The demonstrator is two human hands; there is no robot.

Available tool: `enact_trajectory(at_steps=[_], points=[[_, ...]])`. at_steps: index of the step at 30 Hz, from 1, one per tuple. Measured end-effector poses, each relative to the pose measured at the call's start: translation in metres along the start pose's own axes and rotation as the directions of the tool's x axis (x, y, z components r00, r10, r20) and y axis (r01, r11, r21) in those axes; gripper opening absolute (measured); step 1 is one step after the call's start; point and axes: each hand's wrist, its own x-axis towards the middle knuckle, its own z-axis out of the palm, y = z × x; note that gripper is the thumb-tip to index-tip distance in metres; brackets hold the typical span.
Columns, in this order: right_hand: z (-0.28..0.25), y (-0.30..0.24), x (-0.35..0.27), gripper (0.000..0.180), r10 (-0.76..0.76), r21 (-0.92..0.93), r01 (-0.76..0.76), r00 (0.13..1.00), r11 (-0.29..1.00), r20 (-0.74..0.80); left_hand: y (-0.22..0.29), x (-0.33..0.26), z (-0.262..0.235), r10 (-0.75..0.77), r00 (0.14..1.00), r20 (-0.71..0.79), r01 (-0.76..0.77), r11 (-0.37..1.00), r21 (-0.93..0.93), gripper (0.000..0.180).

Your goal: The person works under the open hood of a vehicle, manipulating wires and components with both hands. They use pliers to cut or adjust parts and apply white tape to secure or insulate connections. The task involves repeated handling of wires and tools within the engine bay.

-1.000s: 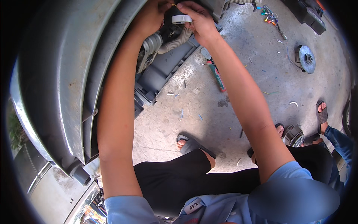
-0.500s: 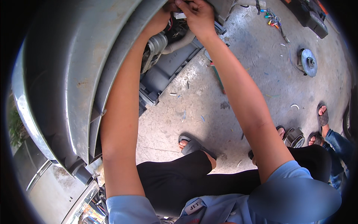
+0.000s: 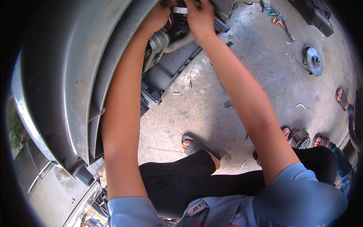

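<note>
From the head camera, we look down on two bare hands at work beside a large, curved, grey body panel [image 3: 81, 79]. The left hand [image 3: 155, 17] reaches in along the panel's edge at the top of the view; its fingertips are shadowed and partly cut off, and we cannot tell how wide they stand or what they hold. The right hand [image 3: 201, 17], close by, is curled narrow and holds a flat white band [image 3: 180, 10], which lies across the small gap between the two hands. Just below the band we see a thin red wire [image 3: 171, 20]. Near the right wrist, a beige ribbed hose [image 3: 181, 42] curves toward a silvery-grey metal part [image 3: 157, 45], with a dark grey plastic tray [image 3: 172, 62] beneath.

On the stained grey concrete floor [image 3: 223, 132] to the right, we find a cluster of brightly coloured connectors [image 3: 278, 19] on a dark cable, a round metal disc [image 3: 314, 61] with a raised hub, and a curved white scrap [image 3: 300, 106]. A black boxy case [image 3: 315, 19] stands in the upper right corner. Lower down, a rounded grey machine part [image 3: 299, 139] rests near a dark-sandalled foot [image 3: 320, 140] of a second person in blue jeans [image 3: 342, 160].
</note>
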Motion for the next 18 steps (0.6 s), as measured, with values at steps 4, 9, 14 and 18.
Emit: enact_trajectory(at_steps=[4,9,14,18], points=[[-0.007,0.001,-0.012,0.043,0.122,0.065,-0.112,0.977,0.992,-0.176,-0.002,0.005,0.007,0.019,0.996,-0.087,-0.020,1.000,-0.008,0.014],[-0.013,-0.008,-0.022,0.039,0.255,-0.199,-0.251,0.967,0.947,-0.005,-0.015,0.008,0.007,-0.154,0.987,-0.036,0.136,0.941,-0.309,0.008],[-0.019,-0.011,-0.012,0.039,-0.150,-0.373,0.216,0.968,0.902,0.199,-0.020,0.010,0.005,-0.052,0.998,-0.032,0.045,0.985,-0.169,0.007],[-0.022,-0.004,-0.012,0.039,-0.065,-0.294,0.132,0.971,0.947,0.229,-0.011,0.007,0.006,-0.080,0.994,-0.072,0.066,0.982,-0.175,0.007]])
